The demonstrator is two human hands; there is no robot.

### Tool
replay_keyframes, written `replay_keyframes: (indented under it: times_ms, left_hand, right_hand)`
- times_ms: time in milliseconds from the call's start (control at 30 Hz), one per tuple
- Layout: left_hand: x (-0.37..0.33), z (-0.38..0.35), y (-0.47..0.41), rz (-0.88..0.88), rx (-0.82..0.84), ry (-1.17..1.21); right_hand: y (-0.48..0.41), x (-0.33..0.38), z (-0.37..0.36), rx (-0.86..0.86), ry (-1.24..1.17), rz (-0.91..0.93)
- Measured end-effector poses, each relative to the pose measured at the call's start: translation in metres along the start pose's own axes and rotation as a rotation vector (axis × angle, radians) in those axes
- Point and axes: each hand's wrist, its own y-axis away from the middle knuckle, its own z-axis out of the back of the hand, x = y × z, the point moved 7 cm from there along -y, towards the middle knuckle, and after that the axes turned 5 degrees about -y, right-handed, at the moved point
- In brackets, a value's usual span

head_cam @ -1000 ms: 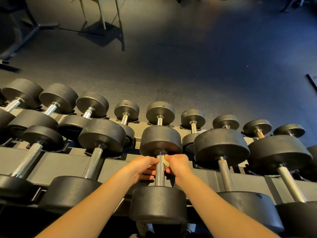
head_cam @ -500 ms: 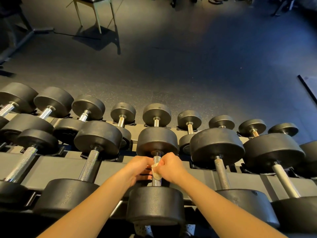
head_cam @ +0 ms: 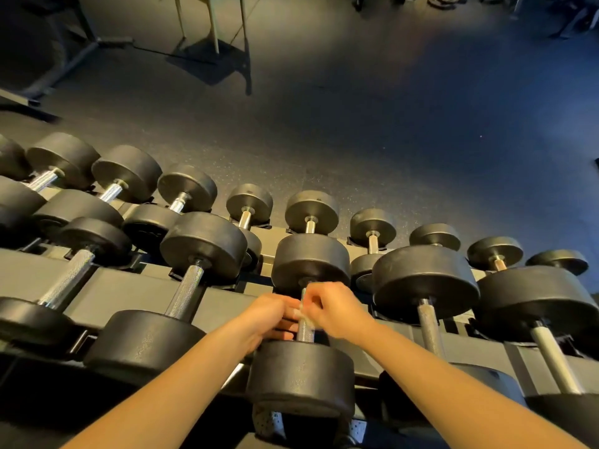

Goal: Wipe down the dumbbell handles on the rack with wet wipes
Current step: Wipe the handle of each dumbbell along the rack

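Entry: dumbbell handle point(head_cam: 305, 332), near row, centre. The left hand point(head_cam: 269, 315) gripped it; the right hand point(head_cam: 337, 311) pinched the wet wipe point(head_cam: 304, 314) against it. Full wrap, end-to-end strokes advised.

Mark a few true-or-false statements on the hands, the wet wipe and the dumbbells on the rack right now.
1. The left hand and right hand are both at one dumbbell's handle. True.
2. The wet wipe lies on the floor. False: the wet wipe is at the handle, between the hands.
3. That dumbbell sits in the near row of the rack. True.
4. The next handle to the left is covered by a wipe. False: the neighbouring handle is bare knurled metal.
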Motion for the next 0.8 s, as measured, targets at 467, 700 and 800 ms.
replay_keyframes:
  times_ms: [467,700,800]
  left_hand:
    - [0.024,0.004,0.017,-0.013,-0.071,-0.106]
    - [0.03,0.006,0.02,-0.035,-0.116,-0.024]
    - [0.027,0.005,0.02,-0.041,-0.111,-0.065]
  right_hand:
    - [-0.009,0.01,0.006,-0.141,0.171,0.09]
    - [0.019,-0.02,-0.025,0.341,-0.352,-0.225]
    - [0.024,-0.028,-0.025,0.392,-0.578,-0.335]
